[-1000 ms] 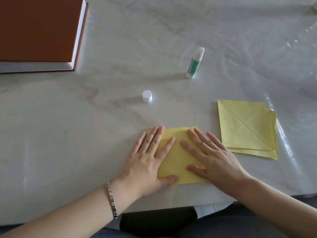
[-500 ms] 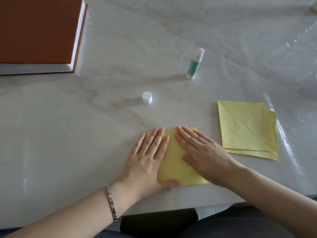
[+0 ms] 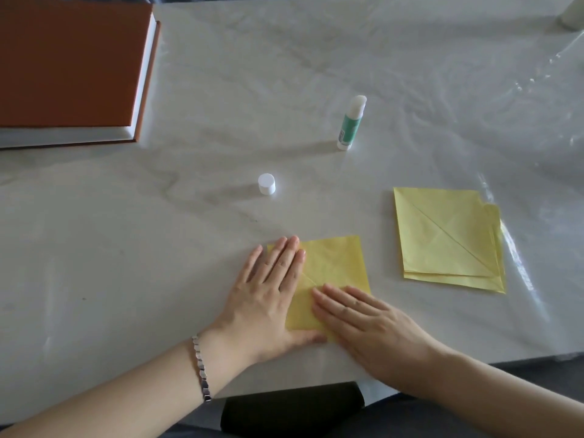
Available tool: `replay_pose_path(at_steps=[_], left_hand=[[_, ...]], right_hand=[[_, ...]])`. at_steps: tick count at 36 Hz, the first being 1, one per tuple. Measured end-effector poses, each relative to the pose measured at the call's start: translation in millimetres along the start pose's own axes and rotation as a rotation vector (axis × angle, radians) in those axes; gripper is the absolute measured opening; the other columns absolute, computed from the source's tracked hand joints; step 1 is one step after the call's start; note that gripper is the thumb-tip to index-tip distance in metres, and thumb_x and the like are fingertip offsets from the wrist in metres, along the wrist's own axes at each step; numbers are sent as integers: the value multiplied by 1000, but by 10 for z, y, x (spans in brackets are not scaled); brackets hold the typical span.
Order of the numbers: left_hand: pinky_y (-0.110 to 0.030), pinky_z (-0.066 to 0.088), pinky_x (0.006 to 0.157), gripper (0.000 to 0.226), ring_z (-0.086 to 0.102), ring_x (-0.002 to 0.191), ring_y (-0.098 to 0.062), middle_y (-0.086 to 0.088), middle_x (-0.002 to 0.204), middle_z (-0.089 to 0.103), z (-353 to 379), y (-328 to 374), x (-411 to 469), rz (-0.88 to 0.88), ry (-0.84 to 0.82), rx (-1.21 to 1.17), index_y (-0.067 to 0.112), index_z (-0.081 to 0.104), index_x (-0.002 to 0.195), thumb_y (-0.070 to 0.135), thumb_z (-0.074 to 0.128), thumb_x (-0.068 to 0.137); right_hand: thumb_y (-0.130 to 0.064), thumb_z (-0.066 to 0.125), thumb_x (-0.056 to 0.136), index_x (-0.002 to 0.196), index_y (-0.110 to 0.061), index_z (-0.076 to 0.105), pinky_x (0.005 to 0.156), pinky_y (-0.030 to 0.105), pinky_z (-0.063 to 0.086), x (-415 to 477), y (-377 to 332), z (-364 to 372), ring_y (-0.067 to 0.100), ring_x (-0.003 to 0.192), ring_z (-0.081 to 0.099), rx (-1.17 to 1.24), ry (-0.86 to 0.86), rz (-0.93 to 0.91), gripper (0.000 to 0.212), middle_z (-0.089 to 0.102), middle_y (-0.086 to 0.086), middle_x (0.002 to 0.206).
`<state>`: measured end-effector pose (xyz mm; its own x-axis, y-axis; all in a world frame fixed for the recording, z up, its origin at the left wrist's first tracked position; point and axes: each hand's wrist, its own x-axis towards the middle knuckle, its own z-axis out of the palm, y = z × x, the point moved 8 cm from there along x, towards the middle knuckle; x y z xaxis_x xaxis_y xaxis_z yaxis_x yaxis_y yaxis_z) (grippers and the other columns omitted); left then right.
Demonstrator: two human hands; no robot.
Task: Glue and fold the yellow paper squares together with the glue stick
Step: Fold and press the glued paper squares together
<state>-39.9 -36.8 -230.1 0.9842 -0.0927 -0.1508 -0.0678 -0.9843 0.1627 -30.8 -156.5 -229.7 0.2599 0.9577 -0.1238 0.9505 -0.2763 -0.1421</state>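
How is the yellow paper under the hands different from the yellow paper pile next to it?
The small yellow paper square is pressed flat by the left hand and right hand; the stack of yellow paper squares lies untouched to its right. The pressed square looks like one piece; the stack shows several offset edges. Both are yellow with a diagonal crease, flat on the white table.

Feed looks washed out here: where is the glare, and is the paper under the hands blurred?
Head view: glare streaks on the table cover right of the yellow stack; glue stick and cap throw soft shadows leftward; the right hand looks slightly soft; the crease on the pressed square is readable.
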Motion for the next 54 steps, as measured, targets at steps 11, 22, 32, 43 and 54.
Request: replay_pose_path(at_steps=[11, 22, 32, 43, 54], left_hand=[[-29, 41, 83, 38, 51, 89, -16, 6, 89, 53, -437, -241, 691, -180, -42, -418, 17, 53, 113, 25, 71, 81], [-24, 38, 67, 6, 50, 78, -13, 13, 74, 49, -391, -201, 735, -219, -152, -549, 20, 56, 85, 22, 61, 88], [-23, 41, 66, 7, 57, 83, -17, -3, 90, 64, -316, -513, 262, -627, 69, -1099, 14, 57, 86, 17, 55, 93], [-28, 46, 70, 11, 60, 78, -14, 5, 85, 61, -274, -423, -52, -623, 69, -930, 17, 51, 92, 15, 60, 86], [-33, 34, 94, 43, 51, 113, -27, -17, 121, 60, -324, -23, 90, -75, 293, -133, -1, 64, 110, 13, 41, 77]], right_hand=[[-39, 27, 96, 122, -27, 59, 105, 20, 32, 37, 148, -232, -3, 129, 34, 421, 42, 93, 43, 51, -17, 134], [-33, 46, 85, 105, -25, 67, 92, 26, 47, 46, 277, -391, 1, 111, 50, 573, 313, 232, 30, 60, -12, 120], [-19, 64, 84, 123, -23, 50, 67, 10, 44, -97, 984, -334, 5, 80, 59, 1065, 478, 919, 41, 59, -9, 99], [-10, 63, 84, 92, -19, 70, 56, 1, 36, 162, 1096, -466, -2, 62, 52, 882, 410, 895, 13, 57, -16, 68], [-11, 60, 87, 103, -15, 69, 65, -1, 37, 149, 979, -508, 7, 77, 53, 685, 341, 854, 19, 59, -9, 82]])
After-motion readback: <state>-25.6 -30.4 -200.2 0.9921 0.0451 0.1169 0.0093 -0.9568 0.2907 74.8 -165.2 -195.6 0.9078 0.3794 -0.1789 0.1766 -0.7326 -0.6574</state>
